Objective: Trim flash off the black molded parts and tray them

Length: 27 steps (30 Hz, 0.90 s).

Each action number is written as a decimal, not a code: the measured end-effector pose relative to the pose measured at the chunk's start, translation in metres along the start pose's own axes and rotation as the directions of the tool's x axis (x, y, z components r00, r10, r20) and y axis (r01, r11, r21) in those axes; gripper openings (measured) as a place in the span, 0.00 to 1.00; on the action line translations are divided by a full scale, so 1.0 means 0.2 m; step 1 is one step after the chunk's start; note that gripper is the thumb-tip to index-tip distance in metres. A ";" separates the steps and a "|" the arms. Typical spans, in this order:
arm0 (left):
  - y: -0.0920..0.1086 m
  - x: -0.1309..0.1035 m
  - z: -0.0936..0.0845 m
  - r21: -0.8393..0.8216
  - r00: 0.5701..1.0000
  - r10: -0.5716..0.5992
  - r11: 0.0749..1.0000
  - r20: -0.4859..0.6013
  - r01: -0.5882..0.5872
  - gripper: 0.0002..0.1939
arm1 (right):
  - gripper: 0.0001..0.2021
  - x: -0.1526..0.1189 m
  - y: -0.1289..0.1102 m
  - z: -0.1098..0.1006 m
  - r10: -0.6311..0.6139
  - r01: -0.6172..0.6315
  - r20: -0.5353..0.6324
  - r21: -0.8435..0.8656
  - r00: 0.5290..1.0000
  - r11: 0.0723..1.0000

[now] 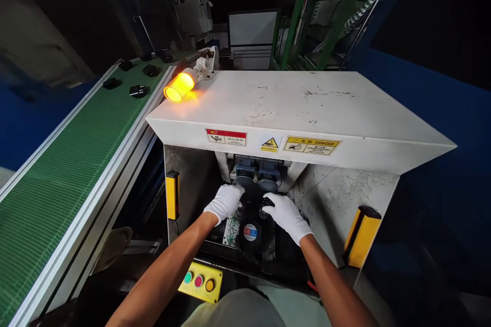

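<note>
Both my hands wear white gloves and reach into the open bay of a white press machine (pixel 291 107). My left hand (pixel 224 202) rests on a dark part beside a green circuit board (pixel 231 229). My right hand (pixel 286 214) grips a small black part (pixel 267 201) at the fingertips, just under the blue tooling (pixel 258 168). A black round piece with a blue and red label (pixel 250 232) lies in the fixture below the hands. What the left fingers hold is hidden.
A green conveyor belt (pixel 57 184) runs along the left with several black parts (pixel 137 91) at its far end. An amber lamp (pixel 178 87) glows on the machine. Yellow safety sensors (pixel 172 195) (pixel 360 237) flank the bay. A yellow button box (pixel 200 281) sits below.
</note>
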<state>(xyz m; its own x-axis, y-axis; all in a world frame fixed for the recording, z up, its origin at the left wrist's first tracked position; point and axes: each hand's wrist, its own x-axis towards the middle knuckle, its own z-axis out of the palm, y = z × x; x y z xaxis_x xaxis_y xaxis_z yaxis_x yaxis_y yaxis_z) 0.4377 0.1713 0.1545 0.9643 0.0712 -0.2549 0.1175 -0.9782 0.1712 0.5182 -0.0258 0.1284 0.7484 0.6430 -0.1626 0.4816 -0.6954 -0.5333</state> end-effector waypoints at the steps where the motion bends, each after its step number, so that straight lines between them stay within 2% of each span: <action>1: 0.02 0.00 0.00 0.006 1.000 -0.001 1.000 0.005 0.001 0.15 | 0.19 0.00 0.00 0.00 -0.002 0.002 0.005 -0.006 1.000 1.000; 5: 0.07 -0.02 -0.01 0.004 1.000 -0.011 1.000 0.020 0.011 0.14 | 0.19 -0.01 0.01 0.02 -0.012 0.012 0.028 -0.031 1.000 0.999; 9: 0.05 -0.01 -0.02 -0.045 0.999 -0.019 0.999 0.041 0.021 0.13 | 0.21 -0.01 0.00 0.02 -0.003 0.006 0.056 -0.058 0.998 0.998; 11: 0.02 0.03 -0.04 -0.087 0.997 -0.022 0.996 0.080 0.029 0.16 | 0.20 0.00 -0.02 -0.01 0.008 -0.003 0.080 -0.064 0.997 0.998; 13: 0.02 0.09 -0.05 -0.123 0.992 -0.038 0.991 0.120 0.053 0.20 | 0.15 0.05 -0.05 -0.03 0.015 -0.008 0.116 -0.063 0.993 0.998; 14: 0.02 0.13 -0.06 -0.132 0.989 -0.056 0.988 0.138 0.074 0.23 | 0.16 0.08 -0.07 -0.04 0.022 -0.014 0.135 -0.064 0.991 0.998; 16: 0.05 0.21 -0.06 -0.137 0.980 -0.100 0.983 0.173 0.124 0.27 | 0.25 0.14 -0.09 -0.05 0.055 -0.041 0.166 -0.083 0.985 0.996; 18: 0.09 0.25 -0.04 -0.135 0.970 -0.144 0.976 0.198 0.172 0.28 | 0.27 0.20 -0.10 -0.04 0.096 -0.076 0.186 -0.115 0.978 0.990; 22: 0.12 0.22 0.00 -0.143 0.959 -0.209 0.961 0.192 0.238 0.29 | 0.23 0.21 -0.09 0.03 0.120 -0.086 0.214 -0.161 0.969 0.983; 27: 0.09 0.20 0.00 -0.206 0.951 -0.198 0.946 0.238 0.249 0.24 | 0.23 0.21 -0.07 0.09 0.110 -0.054 0.240 -0.228 0.965 0.972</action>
<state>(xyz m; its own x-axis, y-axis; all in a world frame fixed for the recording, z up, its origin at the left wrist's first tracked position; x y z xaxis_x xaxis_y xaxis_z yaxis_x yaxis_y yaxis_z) 0.4784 0.1560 0.1475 0.8373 0.2151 -0.5026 0.3999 -0.8679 0.2948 0.5357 0.0163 0.1144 0.6654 0.6210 -0.4143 0.5321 -0.7838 -0.3202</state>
